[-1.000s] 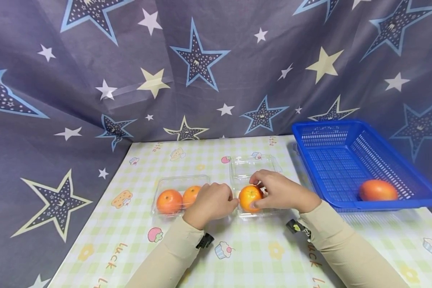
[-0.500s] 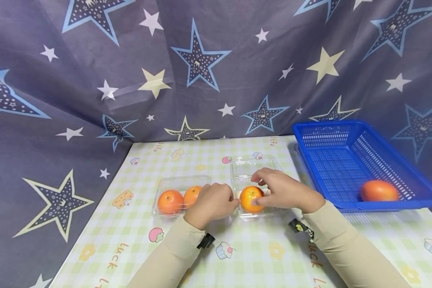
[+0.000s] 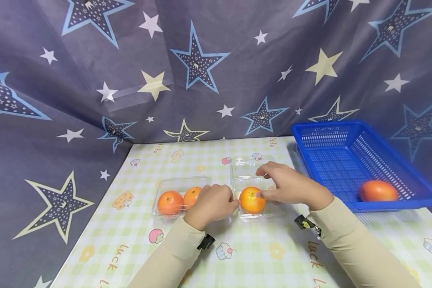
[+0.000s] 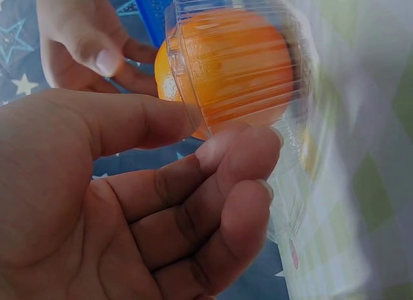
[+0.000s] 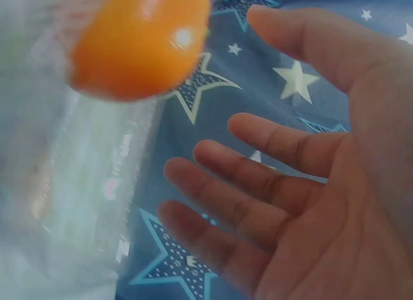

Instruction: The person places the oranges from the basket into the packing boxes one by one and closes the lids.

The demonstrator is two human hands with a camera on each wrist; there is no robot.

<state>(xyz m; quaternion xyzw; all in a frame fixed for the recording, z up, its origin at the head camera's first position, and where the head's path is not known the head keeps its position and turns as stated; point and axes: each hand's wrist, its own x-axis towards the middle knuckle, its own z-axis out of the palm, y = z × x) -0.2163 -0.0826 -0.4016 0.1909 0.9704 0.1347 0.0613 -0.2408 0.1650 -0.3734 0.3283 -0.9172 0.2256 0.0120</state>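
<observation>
An orange (image 3: pixel 252 200) sits in the near half of a clear plastic clamshell box (image 3: pixel 242 170), whose lid lies folded back. My left hand (image 3: pixel 214 203) pinches the box's left rim between thumb and fingers, plainest in the left wrist view, where the ribbed wall (image 4: pixel 242 74) stands in front of the orange. To the right of the fruit is my right hand (image 3: pixel 291 186), its fingers spread and apart from the orange (image 5: pixel 145 45) in the right wrist view. A second clear box (image 3: pixel 181 182) at the left holds two oranges (image 3: pixel 170 202), one partly behind my left hand.
A blue plastic basket (image 3: pixel 331 160) stands at the right of the table, with one orange-red fruit (image 3: pixel 379 191) in its near right corner. A star-patterned curtain (image 3: pixel 216 72) hangs behind the checked tablecloth (image 3: pixel 137 228).
My right hand has let go of the orange and drawn back to the right, its fingers opening. The orange stays in the box. My left hand has kept its place on the rim.
</observation>
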